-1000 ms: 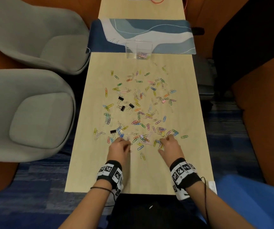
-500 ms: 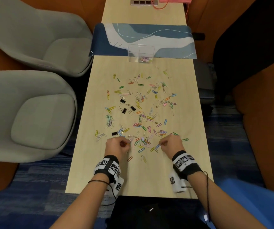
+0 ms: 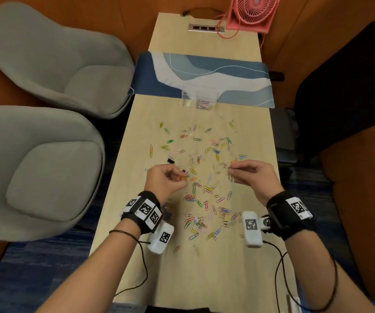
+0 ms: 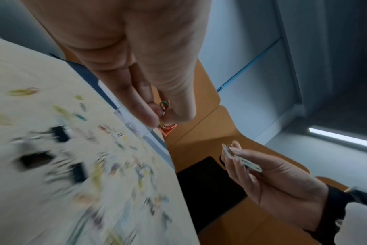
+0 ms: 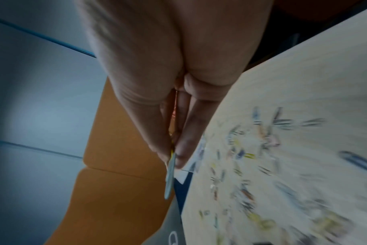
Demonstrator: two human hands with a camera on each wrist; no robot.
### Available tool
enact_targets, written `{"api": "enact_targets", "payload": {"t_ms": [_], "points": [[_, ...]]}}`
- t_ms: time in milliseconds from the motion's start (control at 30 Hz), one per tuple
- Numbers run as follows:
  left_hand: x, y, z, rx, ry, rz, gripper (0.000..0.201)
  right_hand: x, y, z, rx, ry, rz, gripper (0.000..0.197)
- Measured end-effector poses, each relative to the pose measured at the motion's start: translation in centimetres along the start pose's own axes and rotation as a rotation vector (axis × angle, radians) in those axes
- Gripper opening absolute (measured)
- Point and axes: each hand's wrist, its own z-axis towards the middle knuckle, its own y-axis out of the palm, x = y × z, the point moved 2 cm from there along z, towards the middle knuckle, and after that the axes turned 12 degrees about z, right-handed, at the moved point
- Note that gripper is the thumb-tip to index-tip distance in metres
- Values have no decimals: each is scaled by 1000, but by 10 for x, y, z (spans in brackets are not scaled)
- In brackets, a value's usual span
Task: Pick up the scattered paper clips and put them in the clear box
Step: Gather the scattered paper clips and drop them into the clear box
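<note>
Heads up, your left hand (image 3: 166, 179) and right hand (image 3: 253, 175) each pinch a few coloured wire paper clips (image 4: 164, 106) by thumb and fingertips above the wooden table's (image 3: 245, 267) middle, so one could slip out before the small clear plastic box (image 3: 201, 99) at the far edge.

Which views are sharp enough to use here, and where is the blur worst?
Head view: mostly sharp, wide-angle bending at the edges, clear box readable. Left wrist view: table smeared by motion, left hand sharper. Right wrist view: dim, clips streaked, right hand soft.
</note>
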Motion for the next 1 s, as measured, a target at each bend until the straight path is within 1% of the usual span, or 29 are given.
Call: {"api": "enact_targets", "payload": {"t_ms": [133,200,267,433,567,700,800,867,933,1000], "points": [[28,4,64,14,28,-30,12,-41,28,50,43,-175,-38,14],[39,8,101,23,44,-40,13,-56,36,81,68,-249,-54,17],[51,8,140,35,66,-55,13,-69,39,113,98,-291,-31,20],[71,9,237,141,107,-72,13,-86,34,194,224,-267,148,32],[78,23,299,133,151,-90,12,-79,28,250,275,-237,228,34],[74,42,337,105,200,-34,11,-69,24,287,287,-219,212,29],[66,53,353,55,261,49,11,-64,23,306,297,-239,184,26],[60,58,359,16,278,105,11,-62,22,316,309,-261,157,27],[55,60,362,-14,296,158,10,-61,23,325,331,-302,86,27],[51,61,366,-34,307,211,11,-61,27,333,351,-395,-30,25]]}}
